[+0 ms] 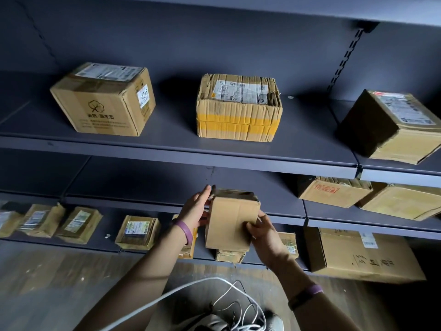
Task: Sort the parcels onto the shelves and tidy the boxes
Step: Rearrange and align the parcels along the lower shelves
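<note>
Fingers [205, 193] of my left hand [194, 210] lie straight and together, pressed flat against the left side of the small parcel [232, 220]. My right hand [263, 231] pinches its lower right corner, thumb on the front face, the other fingers hidden behind. The parcel hangs upright in the air, just before the front edge of the middle shelf [143, 187]. I judge it light, its cardboard stiff though creased. The top looks crumpled, so the flat sides are the safer hold.
</note>
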